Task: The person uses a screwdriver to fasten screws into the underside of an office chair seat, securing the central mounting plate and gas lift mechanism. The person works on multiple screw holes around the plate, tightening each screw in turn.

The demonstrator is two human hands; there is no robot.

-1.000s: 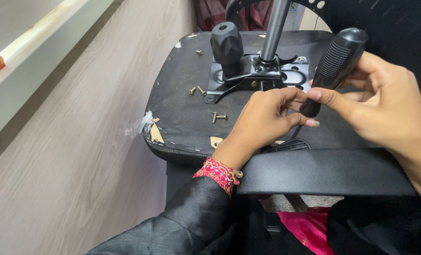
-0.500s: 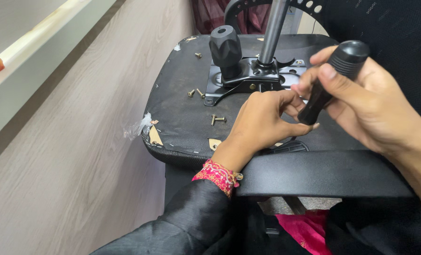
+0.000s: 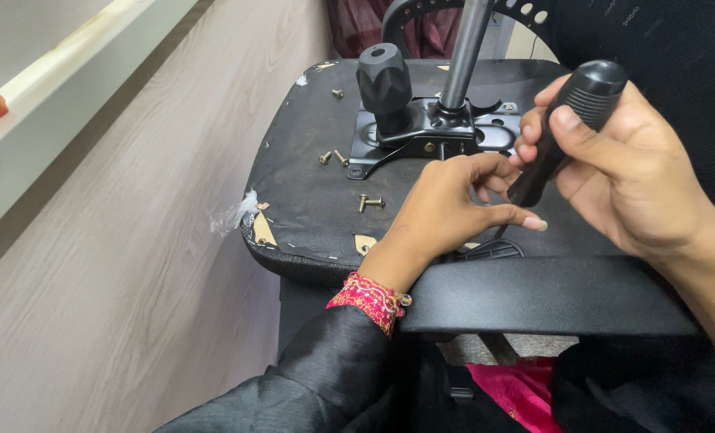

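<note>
Upturned chair seat [image 3: 309, 200] fills the frame, underside up, black fabric torn at the near corner. Metal mechanism plate [image 3: 430, 132] sits on it with the gas-lift column [image 3: 466, 48] rising out and a black knob [image 3: 383, 76] on its left side. Armrest [image 3: 542, 297] crosses just in front of you. Your right hand [image 3: 638, 176] is closed round the black screwdriver handle [image 3: 570, 120]; over the last second you've tilted it more upright and brought the tip down near the seat edge. Your left hand [image 3: 454, 208] is loosely curled, fingertips [image 3: 534, 224] pinching at the shaft low down, steadying it; can't tell if a screw's between them. Loose screws [image 3: 371, 202] lie on the fabric left of that hand, more [image 3: 332, 157] by the plate
</note>
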